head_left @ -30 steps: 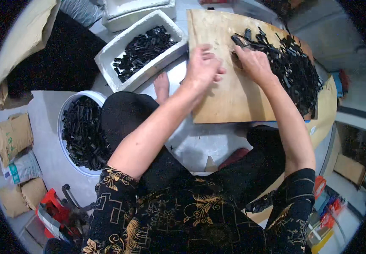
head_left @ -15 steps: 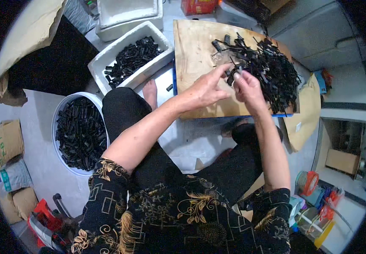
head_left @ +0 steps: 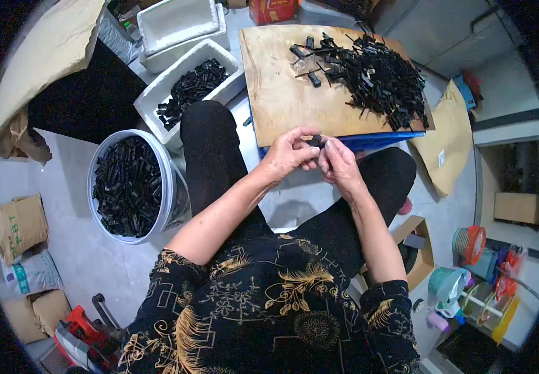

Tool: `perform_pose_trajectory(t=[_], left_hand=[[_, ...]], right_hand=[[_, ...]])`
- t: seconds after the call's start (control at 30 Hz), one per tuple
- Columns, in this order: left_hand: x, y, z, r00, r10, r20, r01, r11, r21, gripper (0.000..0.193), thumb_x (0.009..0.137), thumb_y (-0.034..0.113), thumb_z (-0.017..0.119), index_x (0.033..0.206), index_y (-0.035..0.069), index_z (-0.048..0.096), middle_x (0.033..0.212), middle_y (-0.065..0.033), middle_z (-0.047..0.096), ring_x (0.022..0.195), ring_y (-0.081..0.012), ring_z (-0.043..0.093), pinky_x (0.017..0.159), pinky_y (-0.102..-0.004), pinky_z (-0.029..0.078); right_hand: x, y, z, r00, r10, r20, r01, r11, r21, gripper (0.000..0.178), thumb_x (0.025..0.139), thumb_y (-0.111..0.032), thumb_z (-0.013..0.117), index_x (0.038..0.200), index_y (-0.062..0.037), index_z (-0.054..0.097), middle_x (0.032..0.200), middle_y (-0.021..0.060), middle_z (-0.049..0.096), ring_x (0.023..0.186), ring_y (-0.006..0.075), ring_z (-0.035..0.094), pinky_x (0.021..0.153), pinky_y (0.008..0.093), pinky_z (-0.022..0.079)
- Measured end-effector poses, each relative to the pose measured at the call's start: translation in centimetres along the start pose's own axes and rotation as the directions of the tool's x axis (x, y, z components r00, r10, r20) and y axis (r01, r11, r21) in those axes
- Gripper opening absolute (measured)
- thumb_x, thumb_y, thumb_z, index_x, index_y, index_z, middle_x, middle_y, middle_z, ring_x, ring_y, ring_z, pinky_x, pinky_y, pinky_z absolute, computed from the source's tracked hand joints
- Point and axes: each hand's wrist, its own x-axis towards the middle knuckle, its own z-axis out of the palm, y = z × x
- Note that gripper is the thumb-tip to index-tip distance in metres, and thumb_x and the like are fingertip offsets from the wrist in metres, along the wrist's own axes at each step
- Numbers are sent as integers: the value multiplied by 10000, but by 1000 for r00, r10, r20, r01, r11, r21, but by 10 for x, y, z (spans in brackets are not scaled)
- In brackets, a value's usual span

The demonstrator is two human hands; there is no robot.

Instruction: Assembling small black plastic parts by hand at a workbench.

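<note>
Between my two hands is a small black plastic part (head_left: 313, 141), held at the near edge of the wooden board (head_left: 275, 93). My left hand (head_left: 292, 151) pinches it from the left with thumb and fingers. From the other side, the closed fingertips of my right hand (head_left: 339, 162) grip it too. Fingers cover much of the part, so its exact shape is hidden. On the board beyond lies a large heap of similar black plastic parts (head_left: 381, 81), some with thin sticks. A few loose pieces (head_left: 314, 79) lie left of the heap.
A white foam box (head_left: 148, 107) with black pieces stands left of the board. Nearer is a round white bucket (head_left: 173, 187) full of them. A brown paper sack (head_left: 447, 149) lies at right, an open cardboard box (head_left: 424, 274) beside my right arm.
Both hands have come back toward me from the heap to the board's near edge. My left hand, previously spread beside the part, now pinches it together with the right.
</note>
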Motion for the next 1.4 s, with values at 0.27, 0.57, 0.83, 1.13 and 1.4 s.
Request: perform_pose_trajectory(t=[0.27,0.57,0.83,1.13,1.4], left_hand=[[-11,-27,8,995,52,-82,-48,998,47,322,803,27,569,1122,20,524,657,-31,555,545,-84,540,485,-202,442],[-7,-43,12,974,165,-154,-127,966,226,322,783,21,571,1105,23,546,715,-58,582,577,-89,537,527,-226,461],[1,-41,8,912,375,-166,-181,731,658,292,754,36,562,1046,13,570,875,-156,620,777,-247,622,693,-319,484],[10,-13,-6,984,84,-155,-100,990,-100,385,881,49,464,1241,84,331,871,-108,609,708,-141,618,573,-201,480],[6,-15,-11,999,-35,-17,22,872,-489,387,858,57,518,1219,27,380,874,-96,597,682,-165,622,578,-209,515]], right_hand=[[-11,26,8,990,-131,-49,117,967,-227,360,926,-295,410,1210,-74,397,573,-59,385,433,18,286,378,170,217],[-10,25,11,990,-48,-131,18,975,-220,327,914,-234,446,1166,-25,434,678,-34,452,563,38,394,465,192,322],[13,31,7,991,-44,-130,3,953,-303,251,920,-254,420,1120,-110,465,563,-71,364,425,20,290,355,176,221],[15,26,4,971,-169,-167,140,975,-174,219,905,-251,479,1044,-81,482,696,-42,492,460,7,346,387,158,246],[7,11,2,979,-167,-114,175,982,66,167,883,-224,530,944,-71,504,692,-14,504,445,17,348,384,147,254]])
